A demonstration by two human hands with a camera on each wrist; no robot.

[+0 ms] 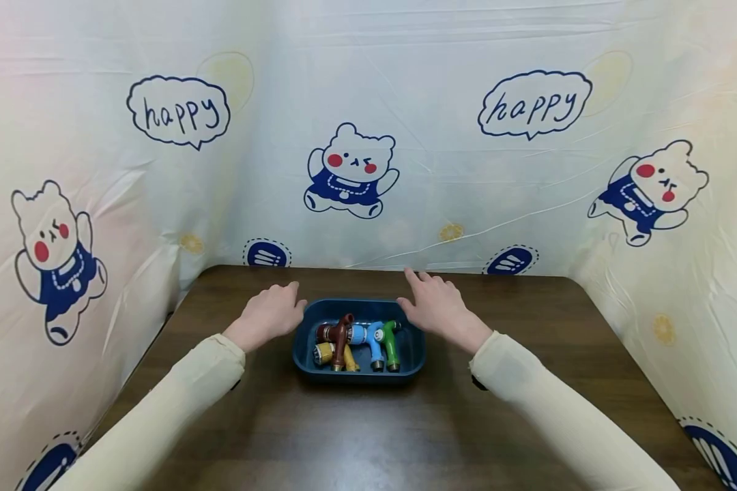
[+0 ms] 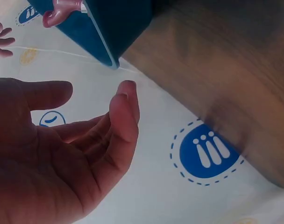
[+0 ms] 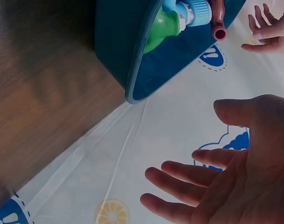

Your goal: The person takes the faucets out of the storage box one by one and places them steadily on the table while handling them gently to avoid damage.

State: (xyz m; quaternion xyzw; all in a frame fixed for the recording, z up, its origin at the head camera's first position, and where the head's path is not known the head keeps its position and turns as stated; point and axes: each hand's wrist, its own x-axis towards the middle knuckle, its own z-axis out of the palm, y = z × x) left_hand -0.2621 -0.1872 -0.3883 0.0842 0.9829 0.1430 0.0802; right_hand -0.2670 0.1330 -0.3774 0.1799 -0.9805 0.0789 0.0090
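A dark blue plastic bin [image 1: 359,377] stands on the table with several tap-shaped pieces lying in it. Among them are a brown one [image 1: 340,341], a yellow one [image 1: 324,352], a light blue one [image 1: 374,346] and a green one [image 1: 389,344]; the brown one lies partly over the yellow. My left hand [image 1: 270,311] hovers by the bin's left end, fingers loosely bent and holding nothing in the left wrist view. Near the right end is my right hand [image 1: 439,307], fingers spread and also holding nothing. Neither hand visibly grips the bin.
The brown wooden table [image 1: 368,436] ends at a back edge just beyond the hands. A pale printed cloth [image 1: 430,177] with bears and lettering hangs behind it and at both sides.
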